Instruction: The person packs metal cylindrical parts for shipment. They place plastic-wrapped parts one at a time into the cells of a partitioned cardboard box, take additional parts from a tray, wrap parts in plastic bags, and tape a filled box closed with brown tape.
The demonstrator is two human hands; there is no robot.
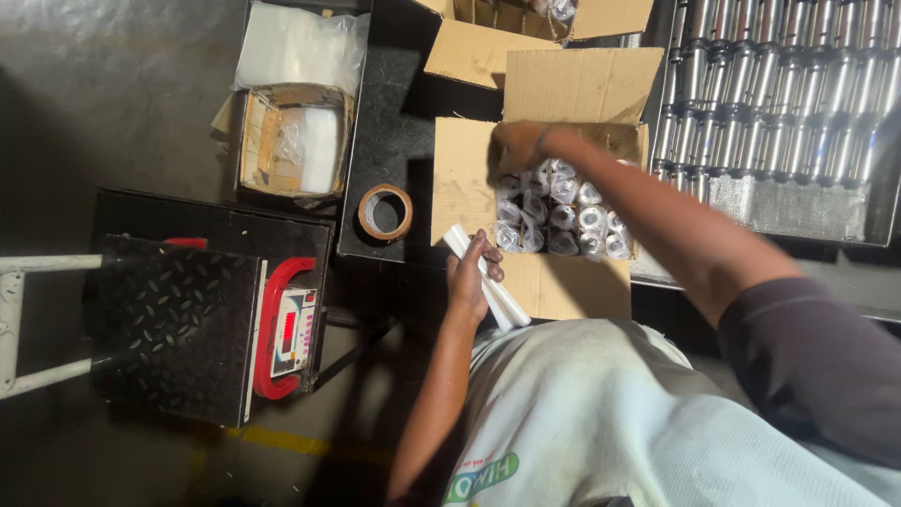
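Inside the open brown cardboard box [563, 282], right hand [514, 145] curled onto plastic-wrapped shiny metal cylinders [563, 211]; left hand [469, 277] gripping flat white ribbed strips [493, 286].

A tape roll [385, 211] lies near a platform scale [202, 324]; metal cylinders [779, 89] fill a tray.
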